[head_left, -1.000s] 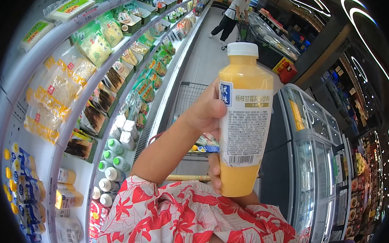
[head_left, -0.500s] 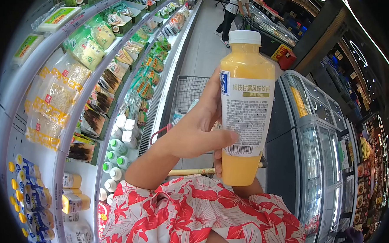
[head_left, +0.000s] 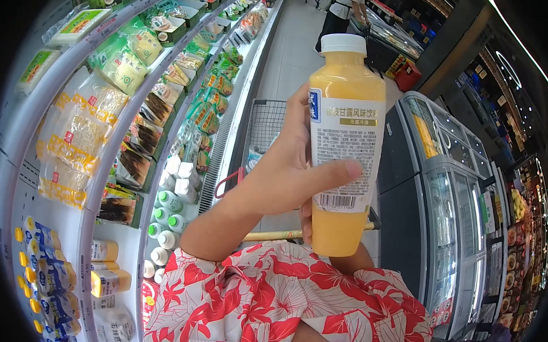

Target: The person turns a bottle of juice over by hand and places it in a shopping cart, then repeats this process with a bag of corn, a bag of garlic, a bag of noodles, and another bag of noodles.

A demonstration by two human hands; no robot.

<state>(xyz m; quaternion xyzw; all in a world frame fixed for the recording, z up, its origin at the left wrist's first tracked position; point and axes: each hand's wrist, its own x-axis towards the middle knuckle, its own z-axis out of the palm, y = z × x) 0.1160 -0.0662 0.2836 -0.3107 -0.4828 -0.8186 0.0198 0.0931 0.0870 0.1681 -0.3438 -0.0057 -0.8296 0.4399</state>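
Observation:
A plastic drink bottle [head_left: 338, 232] with a white cap and yellow-orange liquid stands upright before me, its printed label and barcode facing me. My left hand [head_left: 295, 172] is closed around its left side, thumb lying across the label. Low on the bottle's left edge show a few fingertips of my right hand [head_left: 307, 225], curled round from behind; the rest of that hand is hidden by the bottle. Beyond them is a shopping cart [head_left: 268, 119] with a yellow handle bar [head_left: 274, 236].
Refrigerated shelves [head_left: 88, 215] on the left hold packaged noodles [head_left: 83, 132], green-capped bottles [head_left: 170, 200] and yellow-capped bottles [head_left: 50, 265]. Glass-door freezers [head_left: 450, 203] line the right. Up the aisle, a person [head_left: 341, 15] stands by a cart near a red bin [head_left: 408, 76].
My left thumb has slid up and to the right across the label. The bottle has shifted slightly upward in view and turned a little. The person ahead appears higher in the view.

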